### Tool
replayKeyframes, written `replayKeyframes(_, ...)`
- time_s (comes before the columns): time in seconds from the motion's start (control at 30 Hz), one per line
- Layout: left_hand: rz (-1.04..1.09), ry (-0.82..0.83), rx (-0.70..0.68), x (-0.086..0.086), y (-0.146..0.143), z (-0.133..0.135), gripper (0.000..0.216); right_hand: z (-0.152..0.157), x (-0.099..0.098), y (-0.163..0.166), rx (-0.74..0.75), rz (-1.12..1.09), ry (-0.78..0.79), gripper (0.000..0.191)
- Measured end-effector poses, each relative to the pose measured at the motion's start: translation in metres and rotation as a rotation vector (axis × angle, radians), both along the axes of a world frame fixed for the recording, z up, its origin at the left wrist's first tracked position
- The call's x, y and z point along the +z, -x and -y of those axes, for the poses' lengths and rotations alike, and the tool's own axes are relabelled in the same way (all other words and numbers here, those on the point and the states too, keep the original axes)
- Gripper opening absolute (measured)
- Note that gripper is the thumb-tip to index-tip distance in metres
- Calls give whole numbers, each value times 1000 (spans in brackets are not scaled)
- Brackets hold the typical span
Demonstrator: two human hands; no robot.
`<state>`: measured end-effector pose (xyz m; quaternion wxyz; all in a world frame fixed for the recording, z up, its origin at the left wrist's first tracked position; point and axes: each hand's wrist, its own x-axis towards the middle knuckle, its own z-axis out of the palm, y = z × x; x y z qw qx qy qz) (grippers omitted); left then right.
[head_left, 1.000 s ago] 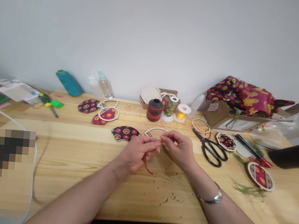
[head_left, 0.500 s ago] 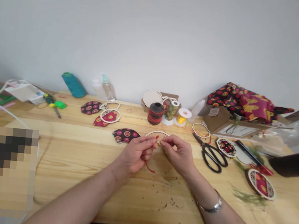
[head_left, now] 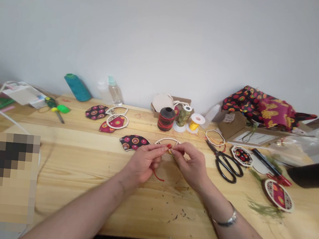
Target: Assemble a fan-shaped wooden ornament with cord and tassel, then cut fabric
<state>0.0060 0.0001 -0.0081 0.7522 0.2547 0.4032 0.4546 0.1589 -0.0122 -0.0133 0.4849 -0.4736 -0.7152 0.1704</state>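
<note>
Where fingertips (head_left: 166, 148) meet, red cord (head_left: 169, 146)

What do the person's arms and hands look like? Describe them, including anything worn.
Both forearms are bare, with no sleeves in view. The left hand wears nothing visible. The right hand is ungloved too, and a silver metal bracelet circles its wrist. No rings can be made out.

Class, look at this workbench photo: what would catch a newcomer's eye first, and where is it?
At the table's centre, the left hand and right hand meet, pinching a red cord between fingertips. Just right of them lie black scissors. At the far right, bright patterned fabric is heaped on a cardboard box.
</note>
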Motion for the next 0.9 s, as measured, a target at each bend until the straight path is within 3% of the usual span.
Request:
replayKeyframes(0.23,51,5,3,4,2,1,29,0,-3,1,28,3,31,10)
replayKeyframes(0.37,98,29,25,2,3,-1,26,2,-1,1,63,-126,126,14)
replayKeyframes(0.47,143,80,11,1,5,-5,20,-3,-5,-2,2,-258,186,21)
replayKeyframes(0.53,175,119,-9,0,6,-8,16,-8,-10,-5,-67,-293,186,15)
replayKeyframes(0.6,203,151,-25,2,7,-9,11,-12,-14,-7,-94,-238,114,12)
replayKeyframes(0.9,245,195,-80,4,6,-5,7,-2,-6,-9,44,349,-531,28)
